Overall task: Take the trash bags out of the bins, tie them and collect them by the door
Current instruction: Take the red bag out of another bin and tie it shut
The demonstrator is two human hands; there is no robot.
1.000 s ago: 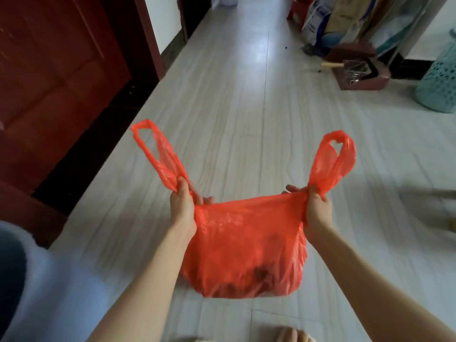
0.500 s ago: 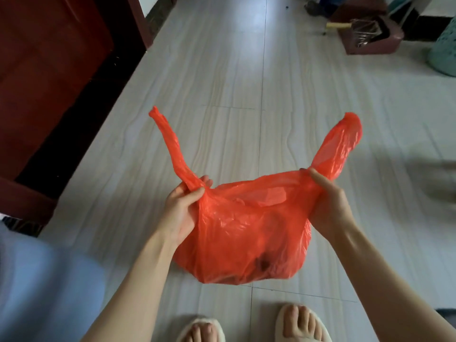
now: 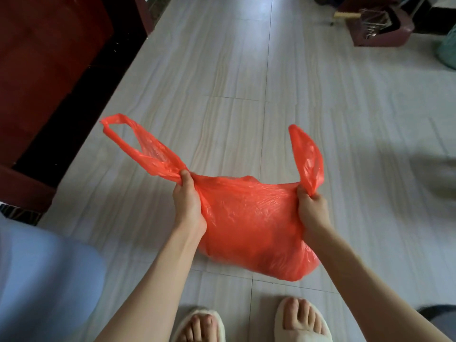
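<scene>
A red plastic trash bag (image 3: 251, 223) with something dark inside hangs just above the pale tiled floor in front of my feet. My left hand (image 3: 188, 201) grips the base of the bag's left handle loop, which sticks out up and to the left. My right hand (image 3: 312, 208) grips the base of the right handle loop, which stands up above my fist. The bag's mouth is pulled taut and flat between my two hands.
A dark red wooden door (image 3: 44, 70) and its frame fill the left side. At the far right stand a maroon dustpan (image 3: 380, 28) and a teal basket (image 3: 447, 48). My slippered feet (image 3: 249, 322) are at the bottom. Light blue cloth (image 3: 42, 280) covers the lower left.
Both hands have closed round the handle bases and pulled apart, stretching the bag's mouth shut. The view has tilted further down, showing both feet.
</scene>
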